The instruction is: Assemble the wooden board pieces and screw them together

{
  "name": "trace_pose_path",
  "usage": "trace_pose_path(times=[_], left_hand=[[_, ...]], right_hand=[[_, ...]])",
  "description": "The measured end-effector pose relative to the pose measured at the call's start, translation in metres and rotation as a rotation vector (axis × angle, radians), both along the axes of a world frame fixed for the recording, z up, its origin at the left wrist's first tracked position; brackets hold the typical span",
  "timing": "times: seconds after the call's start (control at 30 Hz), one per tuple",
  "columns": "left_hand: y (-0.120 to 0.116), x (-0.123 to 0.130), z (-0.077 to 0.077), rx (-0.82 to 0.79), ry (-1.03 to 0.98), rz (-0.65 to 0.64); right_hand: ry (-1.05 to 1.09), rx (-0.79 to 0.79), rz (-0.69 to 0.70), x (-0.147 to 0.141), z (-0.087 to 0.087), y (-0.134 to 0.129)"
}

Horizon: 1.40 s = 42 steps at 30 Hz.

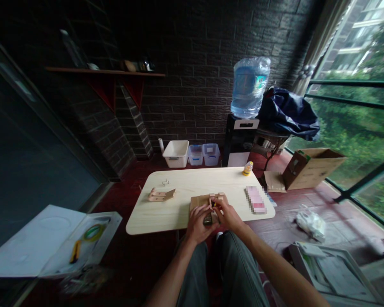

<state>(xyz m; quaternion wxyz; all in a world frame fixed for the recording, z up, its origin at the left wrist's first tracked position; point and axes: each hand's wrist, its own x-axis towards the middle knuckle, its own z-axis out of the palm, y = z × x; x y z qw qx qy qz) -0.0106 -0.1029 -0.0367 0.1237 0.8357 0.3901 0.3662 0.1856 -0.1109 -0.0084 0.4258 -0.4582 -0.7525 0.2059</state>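
Note:
At the near edge of the table, my left hand is closed on a brown cardboard piece with light wooden blocks on its right part. A dark greenish patch shows just below the left fingers; I cannot tell what it is. My right hand is closed close beside it, fingertips at a small yellow-and-black part by the blocks. What the right fingers grip is too small to name. Left of the hands lies a light wooden assembly with a cardboard flap. Small bent metal pieces lie behind it.
On the pale table stand a yellow-capped bottle and a pixelated pink item. Beyond are plastic bins and a water dispenser. An open white case is left; a cardboard box is right.

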Motion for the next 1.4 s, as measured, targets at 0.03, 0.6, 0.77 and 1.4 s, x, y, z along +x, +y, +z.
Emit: trace_pose_path(times=[0.03,0.6,0.77,1.4], left_hand=[[0.000,0.000,0.001,-0.003,-0.001,-0.001],[-0.006,0.001,0.006,0.026,-0.017,0.028],[-0.006,0.000,0.007,0.001,-0.011,0.018],[-0.006,0.000,0.004,0.005,-0.010,0.016]], right_hand=[[0.002,-0.001,-0.001,0.000,-0.001,0.001],[0.053,0.024,0.001,-0.012,0.010,-0.010],[0.032,0.014,-0.029,-0.007,-0.002,-0.008],[0.057,0.034,-0.051,-0.007,0.000,-0.005]])
